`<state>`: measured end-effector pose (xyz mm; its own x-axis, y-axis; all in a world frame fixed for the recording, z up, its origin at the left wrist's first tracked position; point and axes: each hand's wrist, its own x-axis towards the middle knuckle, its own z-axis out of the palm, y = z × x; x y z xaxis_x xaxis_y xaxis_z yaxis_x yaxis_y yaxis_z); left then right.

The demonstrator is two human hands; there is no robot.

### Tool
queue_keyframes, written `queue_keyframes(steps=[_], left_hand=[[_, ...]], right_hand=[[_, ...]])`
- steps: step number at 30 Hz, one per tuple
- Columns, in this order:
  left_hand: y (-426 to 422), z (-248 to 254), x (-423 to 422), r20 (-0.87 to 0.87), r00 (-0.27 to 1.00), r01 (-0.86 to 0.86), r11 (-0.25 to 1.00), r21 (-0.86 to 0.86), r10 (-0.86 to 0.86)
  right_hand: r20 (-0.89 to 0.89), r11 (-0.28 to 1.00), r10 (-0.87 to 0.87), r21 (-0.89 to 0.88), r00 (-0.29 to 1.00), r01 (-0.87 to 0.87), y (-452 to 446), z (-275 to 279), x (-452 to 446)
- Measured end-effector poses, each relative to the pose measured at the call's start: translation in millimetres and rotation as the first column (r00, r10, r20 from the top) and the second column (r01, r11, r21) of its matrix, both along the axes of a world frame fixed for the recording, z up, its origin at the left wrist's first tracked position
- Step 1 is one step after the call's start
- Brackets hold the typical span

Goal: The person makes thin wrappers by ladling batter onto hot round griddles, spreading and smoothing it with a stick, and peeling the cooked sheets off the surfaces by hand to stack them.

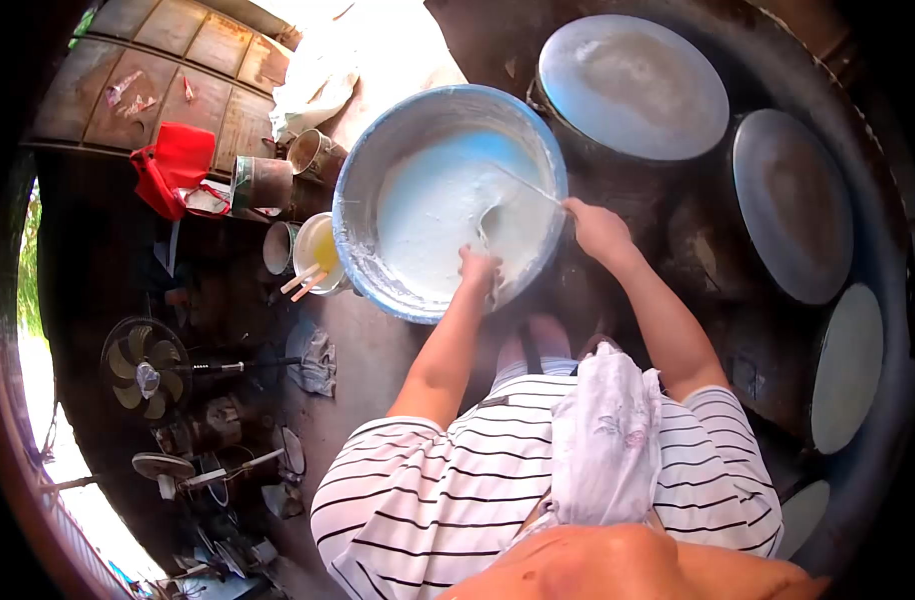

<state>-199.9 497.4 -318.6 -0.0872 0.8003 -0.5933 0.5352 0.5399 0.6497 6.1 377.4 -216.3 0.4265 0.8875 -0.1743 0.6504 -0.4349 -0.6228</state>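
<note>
A large blue tub (350, 215) holds a white, batter-like liquid (428, 200). My right hand (600, 232) is at the tub's right rim, closed round the end of a thin stick (530, 186) that slants out over the liquid. My left hand (480, 266) reaches over the near side of the tub with its fingers closed. Just above those fingers is a small curved, pale shape (491, 222); whether the left hand grips it cannot be made out.
Large round griddle-like discs (633, 85) curve along the right side. Left of the tub stand a bucket with yellow liquid and two sticks (323, 255), metal cans (263, 183) and a red bag (183, 165). A fan (146, 370) stands farther left.
</note>
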Motion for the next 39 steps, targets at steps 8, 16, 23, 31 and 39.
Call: queue_keyframes(steps=[8,16,23,31,39], left_hand=[[117,78,-43,0.515,0.849,0.265,0.94,-0.215,-0.121],[134,-33,9,0.548,0.824,0.122,0.9,-0.418,0.143],[85,-16,66,0.623,0.359,-0.04,0.678,-0.734,0.695],[92,144,40,0.618,-0.224,0.49,0.635,-0.597,0.753],[135,382,23,0.793,-0.48,0.645,0.764,0.028,0.376]], right_hand=[[-0.019,0.974,0.08,-0.209,0.997,-0.082,68,1,-17],[0.052,0.911,-0.019,-0.41,0.998,0.039,86,-20,-41],[-0.541,0.938,-0.327,-0.285,0.775,0.197,57,-27,-79],[-0.986,0.953,-0.166,-0.167,-0.026,0.253,31,57,-71],[-0.882,0.826,0.468,0.459,0.055,0.329,79,232,-63]])
